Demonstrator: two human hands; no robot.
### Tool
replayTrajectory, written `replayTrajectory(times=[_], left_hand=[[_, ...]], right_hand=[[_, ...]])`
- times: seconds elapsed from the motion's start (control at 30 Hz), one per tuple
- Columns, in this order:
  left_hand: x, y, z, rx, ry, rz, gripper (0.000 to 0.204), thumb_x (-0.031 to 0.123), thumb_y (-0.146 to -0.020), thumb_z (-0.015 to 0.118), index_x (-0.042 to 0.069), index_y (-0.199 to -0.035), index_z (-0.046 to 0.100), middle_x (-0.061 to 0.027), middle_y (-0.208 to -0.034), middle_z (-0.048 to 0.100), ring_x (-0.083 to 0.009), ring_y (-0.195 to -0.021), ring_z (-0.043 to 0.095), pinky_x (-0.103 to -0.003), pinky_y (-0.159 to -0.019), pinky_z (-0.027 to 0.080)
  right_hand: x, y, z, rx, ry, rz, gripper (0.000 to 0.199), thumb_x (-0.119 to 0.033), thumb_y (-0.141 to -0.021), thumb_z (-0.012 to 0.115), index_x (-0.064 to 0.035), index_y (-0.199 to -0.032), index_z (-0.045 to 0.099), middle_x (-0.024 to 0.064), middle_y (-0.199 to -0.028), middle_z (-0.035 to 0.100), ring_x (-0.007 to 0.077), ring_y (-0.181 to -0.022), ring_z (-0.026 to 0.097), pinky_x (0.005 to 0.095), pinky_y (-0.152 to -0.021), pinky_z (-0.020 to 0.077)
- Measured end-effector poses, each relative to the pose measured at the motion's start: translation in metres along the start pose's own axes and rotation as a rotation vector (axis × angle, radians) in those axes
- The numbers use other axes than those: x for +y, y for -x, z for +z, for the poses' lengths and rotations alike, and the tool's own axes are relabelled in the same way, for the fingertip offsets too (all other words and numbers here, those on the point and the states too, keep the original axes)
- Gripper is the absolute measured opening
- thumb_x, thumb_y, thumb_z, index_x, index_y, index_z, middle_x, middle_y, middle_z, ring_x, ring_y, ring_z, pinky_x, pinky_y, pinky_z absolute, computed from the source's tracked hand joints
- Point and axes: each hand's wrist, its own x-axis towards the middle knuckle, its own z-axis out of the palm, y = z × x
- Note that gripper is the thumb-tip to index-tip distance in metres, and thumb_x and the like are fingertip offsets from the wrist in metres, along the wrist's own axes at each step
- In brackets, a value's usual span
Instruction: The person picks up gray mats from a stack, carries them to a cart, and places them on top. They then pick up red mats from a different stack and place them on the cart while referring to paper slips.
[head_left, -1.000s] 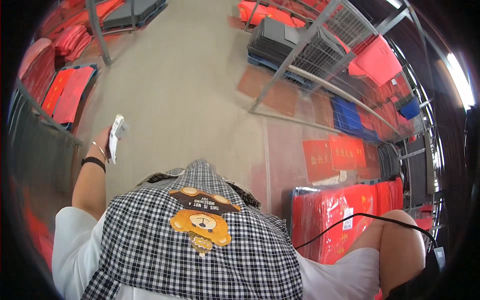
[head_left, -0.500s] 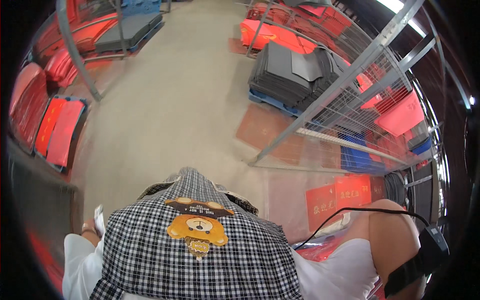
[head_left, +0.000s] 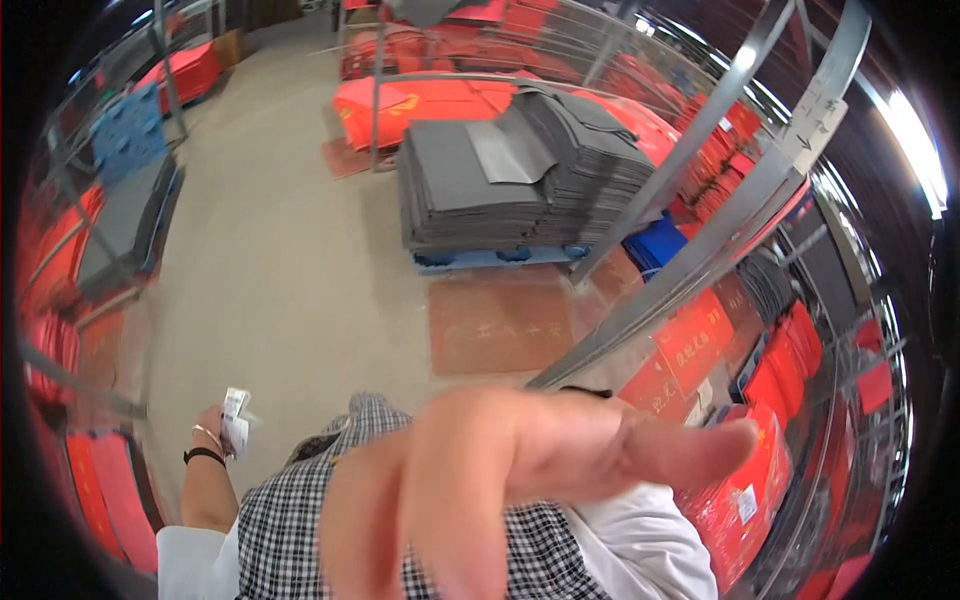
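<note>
My left hand, a bracelet and a dark band at its wrist, is low at the left beside my checked apron. It is closed on white printed labels, which look like small folded slips. My right hand is raised close to the camera, large and blurred, covering most of the apron. Its fingers are bent but apart, one pointing right, and nothing shows in them.
A grey rack post slants on the right. Beyond it, grey mats are stacked on a blue pallet. Red mats and a plastic-wrapped red bundle lie at the right. More racks line the left of the grey aisle floor.
My view has turned to the right and moved along the aisle. My right hand has come up in front of the camera. The left hand, with the labels, shows more fully.
</note>
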Motion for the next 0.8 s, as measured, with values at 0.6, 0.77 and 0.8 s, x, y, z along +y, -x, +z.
replayTrajectory(times=[0.6, 0.77, 0.8], left_hand=[[0.164, -0.203, 0.166, 0.058, -0.098, -0.206, 0.028, 0.030, -0.087, 0.048, 0.008, -0.077, 0.062, -0.0087, -0.068, 0.059, -0.0232, -0.054, 0.055, -0.039, -0.046, 0.041], [0.187, -0.289, 0.201, 0.027, -0.195, -0.301, 0.029, 0.029, -0.087, 0.048, 0.006, -0.083, 0.066, -0.0105, -0.075, 0.063, -0.0255, -0.061, 0.059, -0.042, -0.052, 0.044], [0.198, -0.311, 0.212, 0.007, -0.215, -0.301, 0.029, 0.028, -0.087, 0.048, 0.006, -0.084, 0.066, -0.0108, -0.076, 0.064, -0.0260, -0.062, 0.059, -0.042, -0.053, 0.045]], right_hand=[[-0.153, -0.057, -0.321, 0.077, -0.137, -0.074, 0.075, -0.068, -0.077, 0.054, 0.0016, -0.105, 0.049, 0.0216, -0.103, 0.054, 0.0284, -0.089, 0.057, 0.0374, -0.076, 0.0468], [-0.183, -0.070, -0.411, -0.052, -0.158, -0.167, 0.052, -0.045, -0.090, 0.058, -0.0019, -0.118, 0.055, 0.0258, -0.101, 0.061, 0.0311, -0.080, 0.063, 0.0402, -0.070, 0.0522], [-0.193, -0.071, -0.422, -0.047, -0.152, -0.171, 0.052, -0.045, -0.090, 0.058, -0.0019, -0.118, 0.055, 0.0258, -0.101, 0.061, 0.0311, -0.080, 0.063, 0.0402, -0.070, 0.0522]])
